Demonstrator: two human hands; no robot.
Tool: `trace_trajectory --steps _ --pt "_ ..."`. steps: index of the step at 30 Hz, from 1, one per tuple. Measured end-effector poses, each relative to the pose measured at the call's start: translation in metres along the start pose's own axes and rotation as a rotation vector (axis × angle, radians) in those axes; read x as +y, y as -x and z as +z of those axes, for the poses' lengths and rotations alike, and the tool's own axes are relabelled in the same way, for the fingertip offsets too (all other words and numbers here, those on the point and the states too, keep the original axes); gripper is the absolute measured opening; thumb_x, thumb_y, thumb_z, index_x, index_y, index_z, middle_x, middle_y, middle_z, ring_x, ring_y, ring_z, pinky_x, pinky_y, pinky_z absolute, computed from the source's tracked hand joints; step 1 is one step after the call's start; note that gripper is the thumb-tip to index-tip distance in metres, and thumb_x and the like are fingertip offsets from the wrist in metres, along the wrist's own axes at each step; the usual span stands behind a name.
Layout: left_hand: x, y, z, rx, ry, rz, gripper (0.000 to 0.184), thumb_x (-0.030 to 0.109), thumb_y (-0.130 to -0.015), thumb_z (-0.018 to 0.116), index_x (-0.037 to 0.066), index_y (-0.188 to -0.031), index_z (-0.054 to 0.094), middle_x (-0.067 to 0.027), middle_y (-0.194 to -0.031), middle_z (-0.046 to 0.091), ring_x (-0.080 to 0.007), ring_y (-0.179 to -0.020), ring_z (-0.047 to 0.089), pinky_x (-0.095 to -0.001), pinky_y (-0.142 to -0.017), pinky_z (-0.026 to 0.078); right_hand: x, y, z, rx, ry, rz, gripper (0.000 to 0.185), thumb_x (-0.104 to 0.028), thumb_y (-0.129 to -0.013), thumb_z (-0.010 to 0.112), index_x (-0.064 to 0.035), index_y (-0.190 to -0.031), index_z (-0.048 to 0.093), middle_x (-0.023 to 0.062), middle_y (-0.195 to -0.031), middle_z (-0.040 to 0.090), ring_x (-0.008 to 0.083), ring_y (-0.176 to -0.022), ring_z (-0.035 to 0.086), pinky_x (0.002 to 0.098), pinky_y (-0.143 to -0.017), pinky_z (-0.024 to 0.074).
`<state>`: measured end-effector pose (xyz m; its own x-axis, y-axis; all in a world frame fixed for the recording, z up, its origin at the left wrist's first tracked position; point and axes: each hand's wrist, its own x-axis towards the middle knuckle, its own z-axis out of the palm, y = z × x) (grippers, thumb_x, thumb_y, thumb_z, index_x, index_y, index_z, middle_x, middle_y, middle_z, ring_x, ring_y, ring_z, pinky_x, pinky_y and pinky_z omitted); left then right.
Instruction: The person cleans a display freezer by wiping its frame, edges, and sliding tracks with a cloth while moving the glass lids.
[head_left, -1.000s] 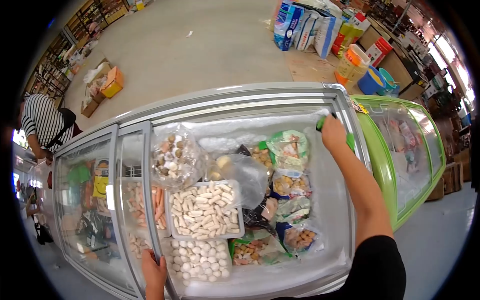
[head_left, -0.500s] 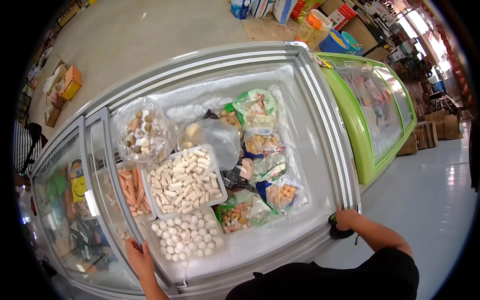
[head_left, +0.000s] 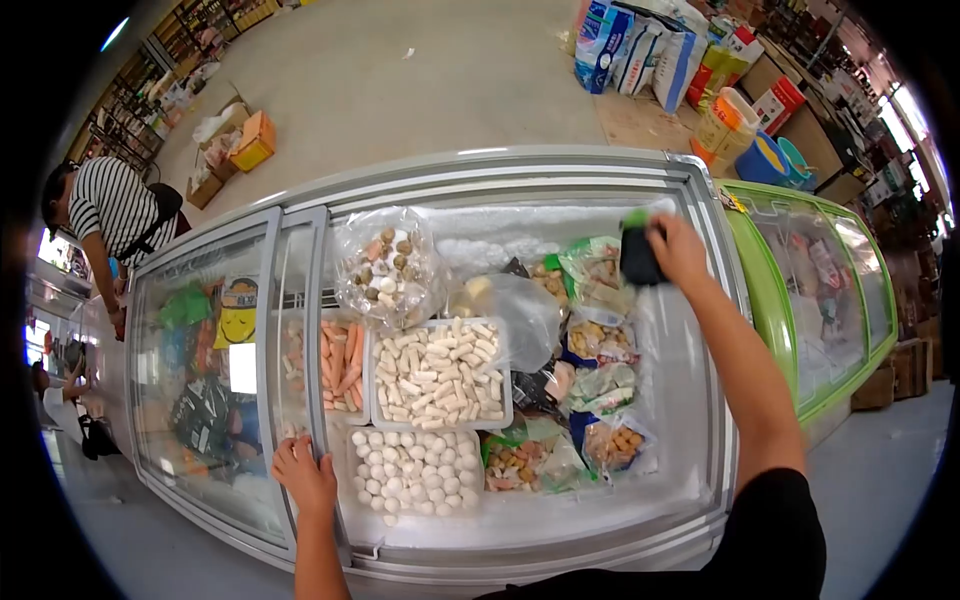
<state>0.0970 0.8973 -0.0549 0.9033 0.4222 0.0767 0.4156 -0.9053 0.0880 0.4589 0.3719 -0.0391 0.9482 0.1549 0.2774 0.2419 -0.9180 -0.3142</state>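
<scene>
Holding a dark item (head_left: 640, 260) by the far right corner of the freezer (head_left: 685, 410), the right hand (head_left: 678, 250) could snag a bag (head_left: 598, 285) if lowered; left hand (head_left: 306, 475) spread on lid (head_left: 315, 270).

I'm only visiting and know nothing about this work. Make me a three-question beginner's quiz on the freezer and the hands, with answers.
1. Which hand holds the black and green item?
2. True or false: the white balls lie nearer the left hand than the pale sticks do.
3. The neighbouring freezer has a frame that is: A red, B green, C black.

Key: 1. The right hand. 2. True. 3. B.
</scene>
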Motion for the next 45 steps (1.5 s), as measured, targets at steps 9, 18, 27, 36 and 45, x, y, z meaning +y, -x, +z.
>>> trace_trajectory --steps 9,18,27,36,45 --pt "-0.030 -0.016 -0.009 0.021 -0.130 -0.030 0.057 0.009 -0.068 0.072 0.003 -0.119 0.049 -0.0295 -0.147 0.016 -0.0478 -0.139 0.009 -0.0660 -0.108 0.003 -0.075 -0.104 0.118 0.131 0.301 0.288 0.016 -0.012 -0.080 0.060 -0.0047 -0.093 0.064 0.0135 -0.108 0.055 0.0323 -0.101 0.053 0.0417 -0.079 0.0514" --pt "-0.058 -0.036 -0.022 -0.032 -0.028 -0.021 0.072 0.011 -0.066 0.074 0.002 -0.129 0.042 -0.0304 -0.147 0.014 -0.0492 -0.138 0.008 -0.0657 -0.108 0.000 -0.303 -0.118 0.199 -0.013 0.185 -0.215 0.013 -0.011 -0.077 0.058 -0.0039 -0.079 0.069 0.0145 -0.100 0.058 0.0311 -0.096 0.056 0.0421 -0.078 0.0510" --pt "-0.081 -0.032 -0.016 -0.118 0.090 -0.044 0.073 0.013 -0.065 0.076 0.005 -0.130 0.042 -0.0288 -0.147 0.017 -0.0479 -0.137 0.013 -0.0652 -0.108 0.002 -0.281 -0.122 0.201 0.044 0.176 -0.329 0.020 -0.008 -0.075 0.059 -0.0141 -0.091 0.068 0.0094 -0.096 0.057 0.0317 -0.094 0.055 0.0434 -0.078 0.0480" --pt "-0.095 -0.024 0.004 -0.122 0.200 0.020 0.052 0.023 -0.076 0.070 0.005 -0.121 0.051 -0.0305 -0.146 0.017 -0.0497 -0.135 0.015 -0.0682 -0.105 0.004 -0.327 -0.128 0.214 0.063 0.362 -0.397 0.012 -0.015 -0.075 0.058 -0.0097 -0.076 0.070 0.0073 -0.092 0.060 0.0272 -0.093 0.057 0.0399 -0.074 0.0503" --pt "-0.093 -0.026 0.000 -0.142 0.229 0.005 0.046 0.023 -0.076 0.070 0.005 -0.114 0.052 -0.0330 -0.144 0.018 -0.0508 -0.135 0.014 -0.0702 -0.104 0.004 -0.509 -0.142 0.290 0.022 0.169 -0.470 0.016 -0.016 -0.078 0.057 -0.0069 -0.080 0.070 0.0087 -0.101 0.061 0.0279 -0.101 0.055 0.0406 -0.078 0.0495"
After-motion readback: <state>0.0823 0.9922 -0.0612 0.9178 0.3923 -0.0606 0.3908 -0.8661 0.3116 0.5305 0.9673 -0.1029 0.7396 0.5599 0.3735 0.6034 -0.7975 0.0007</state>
